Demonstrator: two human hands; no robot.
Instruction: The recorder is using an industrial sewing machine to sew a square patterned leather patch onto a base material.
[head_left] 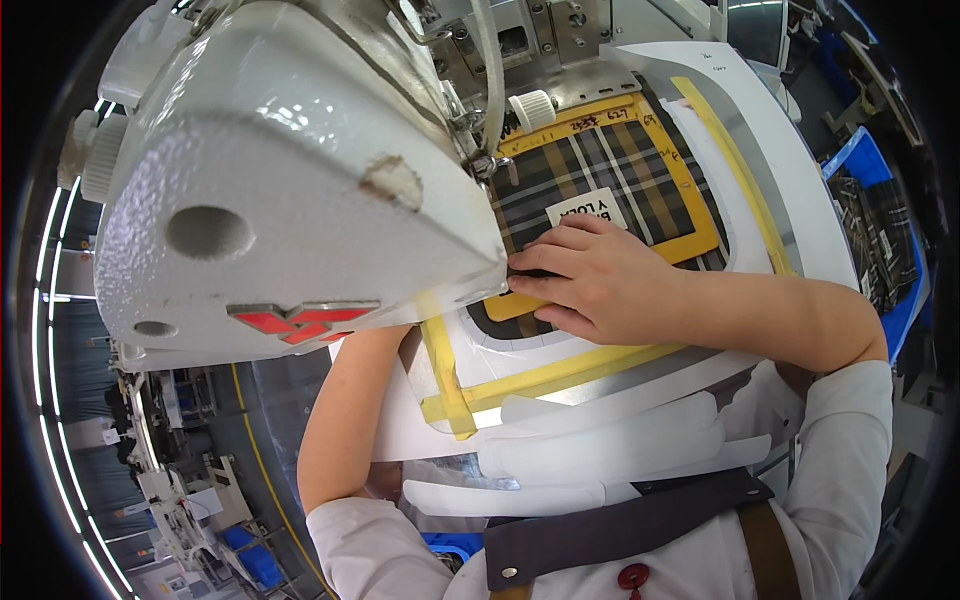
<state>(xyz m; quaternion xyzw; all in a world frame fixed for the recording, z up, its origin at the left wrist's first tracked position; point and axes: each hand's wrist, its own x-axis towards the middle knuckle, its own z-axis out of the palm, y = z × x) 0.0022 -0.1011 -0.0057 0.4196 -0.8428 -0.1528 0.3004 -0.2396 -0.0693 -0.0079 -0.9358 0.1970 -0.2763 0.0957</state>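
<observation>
Overhead view of a person seated at a large white sewing machine, whose head [300,150] fills the upper left. Beside it, to the right, dark plaid fabric [640,170] lies flat inside a yellow frame [672,155] marked with handwriting. On the fabric, within the frame, is a small white label [600,205], its printing upside down to the wearer.

The right hand [610,285] reaches in from the right, palm down across the frame's near side. Its fingers [550,258] are extended and a little apart, resting over the cloth without gripping anything, their tips pointing left and just beside the machine head. The label lies directly beyond them — on the side away from the person's body — its long axis running roughly left to right, rising slightly to the right. The hand overlaps its near edge; whether skin touches label cannot be told.

The right hand is the nearer one. The left forearm [350,420] passes up behind the machine head, which hides the left hand — its fingers' state cannot be told.

Yellow tape [560,375] runs below the frame; at far right stands a blue bin [860,160] of plaid pieces.
</observation>
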